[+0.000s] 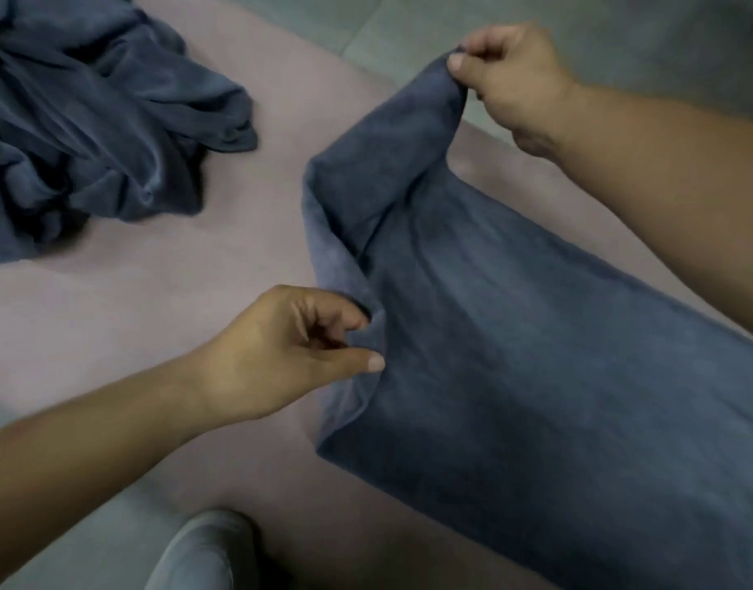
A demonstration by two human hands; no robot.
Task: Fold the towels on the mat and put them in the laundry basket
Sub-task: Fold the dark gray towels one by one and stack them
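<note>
From the head view, I have my left hand (281, 355) pinched on the near corner of a blue towel (515, 355) and my right hand (511, 83) pinched on the far corner, lifting that edge off the pink mat (153, 313). The rest of the towel lies spread on the mat toward my right. I judge this the first fold, barely begun. A crumpled heap of towels (89, 121) waits at the mat's far left, untouched. No laundry basket is in sight, so nearly everything remains.
</note>
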